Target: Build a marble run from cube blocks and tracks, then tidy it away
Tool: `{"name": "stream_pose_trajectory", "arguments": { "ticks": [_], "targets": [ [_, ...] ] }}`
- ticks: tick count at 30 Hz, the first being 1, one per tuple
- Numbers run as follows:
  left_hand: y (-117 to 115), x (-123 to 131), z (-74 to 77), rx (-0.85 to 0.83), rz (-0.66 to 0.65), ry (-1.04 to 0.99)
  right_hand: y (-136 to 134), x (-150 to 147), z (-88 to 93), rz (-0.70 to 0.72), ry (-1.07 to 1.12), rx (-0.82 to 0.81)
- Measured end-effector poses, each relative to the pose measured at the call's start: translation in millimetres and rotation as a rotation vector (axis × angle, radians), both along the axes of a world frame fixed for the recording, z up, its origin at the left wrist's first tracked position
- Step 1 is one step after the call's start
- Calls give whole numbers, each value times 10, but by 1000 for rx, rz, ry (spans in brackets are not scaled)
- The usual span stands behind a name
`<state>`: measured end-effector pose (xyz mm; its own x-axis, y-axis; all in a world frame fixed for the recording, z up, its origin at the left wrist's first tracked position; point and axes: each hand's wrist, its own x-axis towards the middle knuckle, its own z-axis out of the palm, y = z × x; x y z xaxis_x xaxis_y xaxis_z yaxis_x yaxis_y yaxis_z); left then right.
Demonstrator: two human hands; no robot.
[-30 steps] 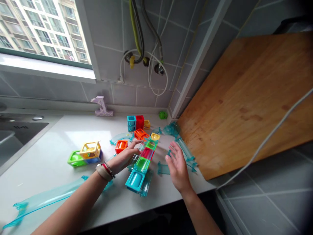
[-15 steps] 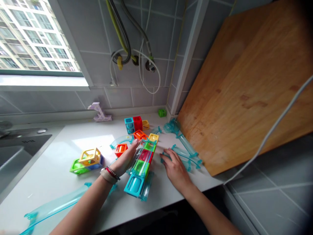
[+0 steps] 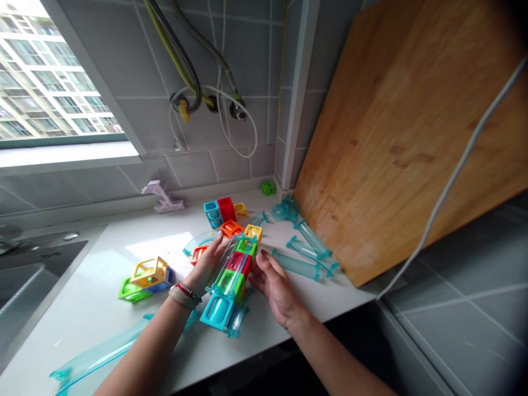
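A row of coloured cube blocks [image 3: 233,278], from teal near me to yellow at the far end, lies on the white counter [image 3: 94,308] with a clear teal track piece along it. My left hand [image 3: 208,263] presses flat against the row's left side, fingers stretched out. My right hand [image 3: 274,286] rests against the right side, fingers spread and slightly curled. Neither hand wraps around anything.
Clear teal track tubes [image 3: 303,256] lie to the right, by a large wooden board [image 3: 396,132] leaning on the wall. A yellow and green block cluster [image 3: 146,278], a teal and red block pair [image 3: 220,210] and a long teal ramp [image 3: 103,352] sit around. A sink [image 3: 28,275] is left.
My right hand left the teal tubes and came in against the block row's right side. My left hand stayed on the left side. The view shifted right and downward.
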<state>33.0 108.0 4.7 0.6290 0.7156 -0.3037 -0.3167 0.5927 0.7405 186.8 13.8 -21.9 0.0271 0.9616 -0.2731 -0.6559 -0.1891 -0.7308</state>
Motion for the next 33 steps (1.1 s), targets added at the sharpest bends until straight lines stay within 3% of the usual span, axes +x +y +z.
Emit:
{"name": "stream_pose_trajectory", "arguments": {
  "ticks": [10,16,24,29,33],
  "targets": [
    [36,16,-26,-61,45,50,260,-77,25,12,47,-18],
    [33,32,-26,-44,51,45,205,-67,90,20,75,5],
    [115,79,-42,4,154,107,84,-36,119,-87,69,65],
    [98,-114,100,21,62,195,66,-14,109,-146,66,69],
    [-282,-350,320,164,214,391,78,5,81,-136,158,24]
  ]
}}
